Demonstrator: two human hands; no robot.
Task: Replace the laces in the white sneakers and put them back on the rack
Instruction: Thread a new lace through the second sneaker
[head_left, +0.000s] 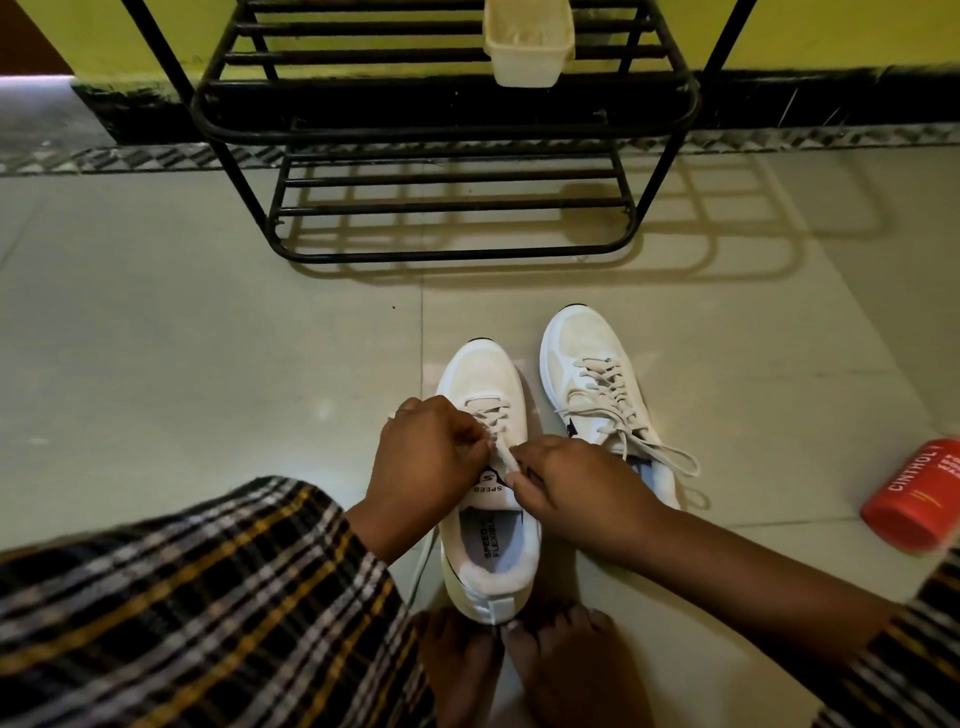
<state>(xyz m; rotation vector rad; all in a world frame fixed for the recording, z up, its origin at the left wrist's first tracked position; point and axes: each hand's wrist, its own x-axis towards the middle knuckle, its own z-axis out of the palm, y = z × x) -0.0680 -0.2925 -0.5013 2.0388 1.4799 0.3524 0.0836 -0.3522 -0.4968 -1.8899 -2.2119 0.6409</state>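
Our left hand (423, 457) and right hand (566, 486) pinch the lace (501, 449) over the near sneaker (485, 467); the laced sneaker (602, 395) lies at two o'clock, the rack (447, 182) at twelve.

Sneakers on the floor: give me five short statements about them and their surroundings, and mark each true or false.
1. Both hands, the left hand and the right hand, pinch the lace of the near sneaker. True.
2. The far sneaker sits on the rack. False: it stands on the floor tiles.
3. The far sneaker has a lace through its eyelets. True.
4. A blue can lies beside the shoes. False: the can is red.
5. A cream tub sits on the rack. True.
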